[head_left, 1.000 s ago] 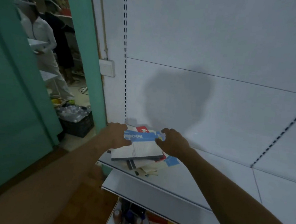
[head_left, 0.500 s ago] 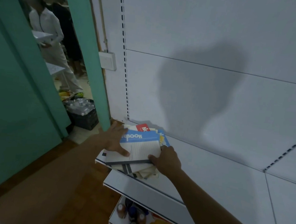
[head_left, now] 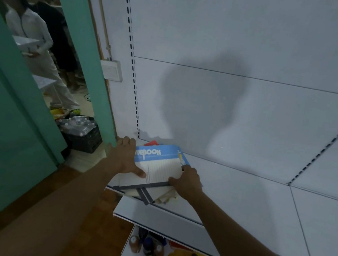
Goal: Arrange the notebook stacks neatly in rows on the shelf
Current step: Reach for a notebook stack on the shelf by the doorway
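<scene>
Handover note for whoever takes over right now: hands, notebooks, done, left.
Left hand: flat against the top notebook's left edge, thumb on its cover.
Right hand: grips its near right corner.
Stack: left end of the shelf; lower notebooks skewed, jutting over the front edge.
Done: one stack on the shelf, not squared.
Left: square it, then build rows rightward.

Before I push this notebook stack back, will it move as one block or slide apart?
Probably slides apart: the notebook stack is fanned, lower books skewed toward the shelf front edge. The thin covers look bendy, so likely floppy if lifted by one side.
</scene>
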Tool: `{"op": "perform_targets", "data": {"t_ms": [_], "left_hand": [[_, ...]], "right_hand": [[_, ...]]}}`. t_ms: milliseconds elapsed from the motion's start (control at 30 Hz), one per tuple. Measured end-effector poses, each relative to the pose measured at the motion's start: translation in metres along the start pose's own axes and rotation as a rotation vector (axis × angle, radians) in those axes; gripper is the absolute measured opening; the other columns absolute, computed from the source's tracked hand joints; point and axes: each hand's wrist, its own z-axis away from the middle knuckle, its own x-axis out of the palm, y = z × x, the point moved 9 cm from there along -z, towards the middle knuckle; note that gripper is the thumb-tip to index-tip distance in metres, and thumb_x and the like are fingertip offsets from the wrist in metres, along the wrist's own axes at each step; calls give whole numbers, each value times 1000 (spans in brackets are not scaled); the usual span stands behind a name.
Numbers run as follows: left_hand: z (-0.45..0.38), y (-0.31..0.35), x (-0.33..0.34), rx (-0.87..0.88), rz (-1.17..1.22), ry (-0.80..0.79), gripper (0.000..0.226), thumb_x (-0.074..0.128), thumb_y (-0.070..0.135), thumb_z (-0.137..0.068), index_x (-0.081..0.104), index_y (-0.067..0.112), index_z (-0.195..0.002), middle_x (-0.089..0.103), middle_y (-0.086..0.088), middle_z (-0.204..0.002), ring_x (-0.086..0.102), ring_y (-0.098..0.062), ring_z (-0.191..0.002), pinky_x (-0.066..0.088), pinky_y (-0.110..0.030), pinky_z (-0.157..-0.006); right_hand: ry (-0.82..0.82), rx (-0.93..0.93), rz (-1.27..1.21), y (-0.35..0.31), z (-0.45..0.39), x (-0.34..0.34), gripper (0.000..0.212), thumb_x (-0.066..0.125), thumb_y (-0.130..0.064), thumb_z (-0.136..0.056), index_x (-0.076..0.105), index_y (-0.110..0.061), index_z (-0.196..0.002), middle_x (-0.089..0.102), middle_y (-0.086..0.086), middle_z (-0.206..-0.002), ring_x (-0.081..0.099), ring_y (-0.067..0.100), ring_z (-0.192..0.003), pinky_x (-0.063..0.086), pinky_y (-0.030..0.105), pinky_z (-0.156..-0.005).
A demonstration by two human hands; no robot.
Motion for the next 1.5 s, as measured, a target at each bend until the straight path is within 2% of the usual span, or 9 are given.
{"op": "perform_targets", "data": {"t_ms": [133, 333, 500, 600, 800, 1033, 1233, 1400, 1500], "left_hand": [[-4, 6, -15, 37, 53, 36, 87, 77, 67, -57, 45, 14, -119, 56, -5, -119, 54, -23, -104, 40, -34, -85], [2, 38, -25, 194, 662, -93, 25, 75, 37, -80, 64, 15, -78, 63, 0, -77, 56, -11, -70, 36, -8, -48], [6, 84, -40, 164, 1056, -24, 23, 72, 35, -83, 66, 15, -94, 67, 4, -83, 62, -11, -72, 48, -14, -52], [10, 122, -44, 142, 1148, 24, 26, 74, 33, -81, 62, 15, -95, 67, 3, -84, 62, -8, -69, 47, -15, -48], [17, 205, -31, 295, 957, -58, 27, 72, 32, -83, 60, 9, -91, 63, -2, -85, 61, -14, -73, 45, -20, -57], [30, 262, -27, 443, 975, -177, 16, 69, 8, -84, 60, 7, -97, 68, -14, -99, 64, -21, -81, 50, -30, -72], [29, 302, -40, 643, 663, -203, 39, 65, 11, -88, 57, 11, -127, 58, -7, -127, 58, -20, -112, 43, -27, -89], [29, 349, -38, 747, 411, -245, 40, 67, 13, -84, 63, 21, -123, 61, 0, -121, 55, -10, -97, 41, -21, -81], [17, 361, -49, 711, 471, -127, 34, 74, 16, -78, 67, 22, -111, 60, 1, -114, 53, -9, -91, 40, -18, -75]], "right_hand": [[20, 46, 9, 5, 0, 0, 68, 66, -40, -77, 43, -12, -134, 46, 11, -125, 47, 27, -118, 44, 39, -96], [71, 160, -325, 27, -3, -26, 56, 63, -33, -83, 45, -12, -131, 54, 10, -122, 55, 24, -106, 49, 35, -84], [214, 356, -915, 72, 2, -73, 62, 69, -41, -83, 42, -9, -129, 54, 10, -110, 60, 21, -92, 55, 34, -81], [34, 329, -1146, 79, 6, -88, 53, 64, -45, -85, 51, -7, -120, 62, 10, -113, 64, 26, -97, 57, 32, -68], [266, 252, -1188, 126, 22, -147, 24, 54, -12, -95, 56, -11, -118, 66, 2, -99, 63, 19, -86, 53, 31, -70], [305, 200, -1260, 173, 47, -192, 31, 53, 4, -89, 57, -15, -113, 66, 7, -100, 63, 20, -83, 53, 29, -61], [699, 105, -570, 207, 67, -261, 61, 73, -17, -78, 45, -26, -132, 55, 2, -118, 53, 14, -101, 46, 31, -85], [390, -189, 244, 168, 41, -248, 26, 63, -44, -84, 67, -34, -107, 63, -10, -112, 50, 11, -110, 35, 38, -97], [83, -222, 159, 176, 25, -230, 17, 54, -27, -93, 60, -22, -78, 58, -7, -76, 54, 12, -76, 39, 28, -73]]}}
